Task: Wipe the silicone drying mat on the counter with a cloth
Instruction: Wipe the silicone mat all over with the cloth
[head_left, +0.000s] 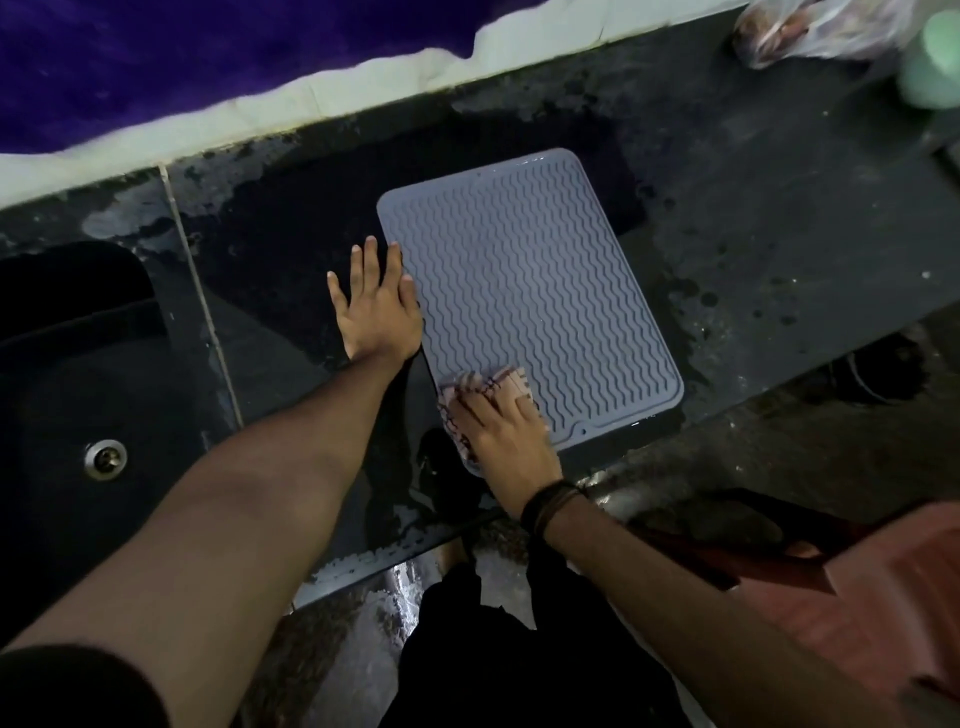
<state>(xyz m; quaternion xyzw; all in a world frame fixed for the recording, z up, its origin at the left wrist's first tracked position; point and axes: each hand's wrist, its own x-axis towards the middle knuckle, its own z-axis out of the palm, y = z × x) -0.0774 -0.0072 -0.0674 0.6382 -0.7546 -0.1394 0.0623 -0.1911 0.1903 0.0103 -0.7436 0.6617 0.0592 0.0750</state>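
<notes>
1. Dark, wet counter (753, 249) fills our view, with a black sink (78, 364) and its drain (105, 457) on our left and a pale wall edge at the far side.
2. Our right hand (501, 431) lies flat, fingers straight and close together, pressing a striped pinkish cloth (493, 387) onto the near left corner of the grey silicone drying mat (524, 291).
3. Our left hand (376, 306) is spread open, palm down, with the thumb side resting on the mat's left edge and the other fingers on the counter, seemingly pinning the mat in place.
4. We judge the wiping to be under way at the near corner; most of the wavy ridged surface lies beyond the cloth.
5. Next move calls for pushing the cloth away from us along the ridges while the left hand steadies the mat, since the wet counter may let it slide.
6. Further out, a crumpled plastic bag (810, 31) and a pale green object (932, 62) sit at the far right, and wet floor (363, 649) shows below the counter edge.
</notes>
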